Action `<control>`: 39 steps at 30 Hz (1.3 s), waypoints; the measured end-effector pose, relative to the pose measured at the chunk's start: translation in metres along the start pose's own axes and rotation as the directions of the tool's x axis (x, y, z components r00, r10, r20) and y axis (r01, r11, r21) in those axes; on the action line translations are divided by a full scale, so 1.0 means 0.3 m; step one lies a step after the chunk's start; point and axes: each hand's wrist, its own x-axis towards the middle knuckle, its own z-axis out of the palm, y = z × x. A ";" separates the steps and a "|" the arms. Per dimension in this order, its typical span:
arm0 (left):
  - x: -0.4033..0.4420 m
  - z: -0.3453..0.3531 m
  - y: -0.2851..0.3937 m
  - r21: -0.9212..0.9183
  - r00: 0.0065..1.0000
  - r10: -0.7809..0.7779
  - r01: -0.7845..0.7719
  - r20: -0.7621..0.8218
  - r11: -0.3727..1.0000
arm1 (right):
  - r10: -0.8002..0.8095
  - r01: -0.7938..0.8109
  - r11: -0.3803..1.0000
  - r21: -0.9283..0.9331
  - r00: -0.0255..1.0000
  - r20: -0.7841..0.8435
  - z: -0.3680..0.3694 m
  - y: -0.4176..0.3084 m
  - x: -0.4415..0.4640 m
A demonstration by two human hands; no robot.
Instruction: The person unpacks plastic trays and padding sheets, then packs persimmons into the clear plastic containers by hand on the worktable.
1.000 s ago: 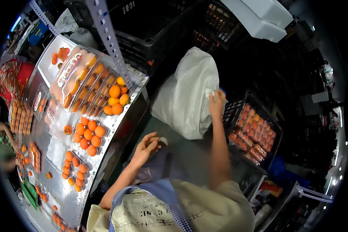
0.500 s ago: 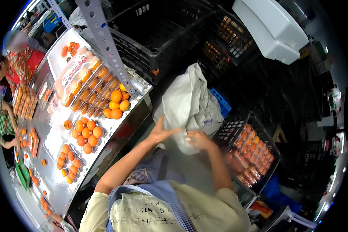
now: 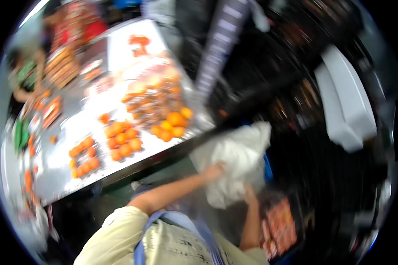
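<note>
The view is smeared by motion. A large white sack (image 3: 236, 154) stands on the floor beyond the table's edge. My left hand (image 3: 214, 171) is against its near left side, the fingers blurred. My right hand (image 3: 249, 194) is at the sack's lower right side, and its fingers are also too blurred to make out. Whether either hand grips the fabric cannot be seen. To the right of my right arm is a black crate of packed orange-red fruit (image 3: 279, 227).
A metal table (image 3: 62, 154) at left bears orange fruit (image 3: 123, 139) and stacked clear packs (image 3: 150, 95). A perforated post (image 3: 221, 46) rises at its corner. White foam boxes (image 3: 347, 101) and dark crates are at right. Two people are across the table.
The view has swung, so the table and foam boxes appear shifted and turned. My right hand has moved from the sack's top to its lower side, and my left hand has come to the sack.
</note>
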 end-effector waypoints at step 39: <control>-0.054 -0.076 0.116 -0.856 0.929 -0.166 -0.221 -0.330 0.467 | -0.521 -0.008 0.612 -0.791 0.748 -0.411 0.155 -0.359 -0.061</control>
